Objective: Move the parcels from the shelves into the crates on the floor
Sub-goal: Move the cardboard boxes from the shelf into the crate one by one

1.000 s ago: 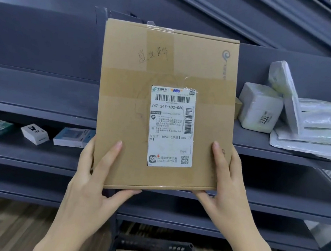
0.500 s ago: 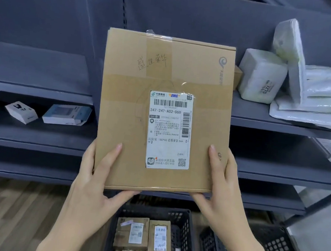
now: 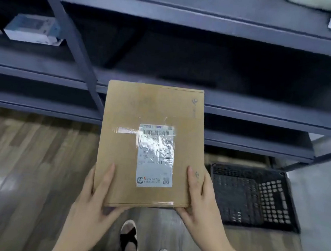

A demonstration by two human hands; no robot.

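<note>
Both hands, left hand point(image 3: 91, 203) and right hand point(image 3: 199, 199), grip cardboard parcel point(image 3: 150, 144) by its near corners. Keep it level; lower it into a crate, perhaps black crate point(image 3: 255, 199) just right of parcel.

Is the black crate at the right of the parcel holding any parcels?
No: the black crate on the floor shows only its bare perforated walls and bottom, while both hands hold the cardboard parcel above the floor.

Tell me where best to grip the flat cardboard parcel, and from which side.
Grip the parcel at its two near corners, from below, as the left hand and right hand do: it is wide, thin and flat, so opposite edges steady it, thumbs beside the label.
</note>
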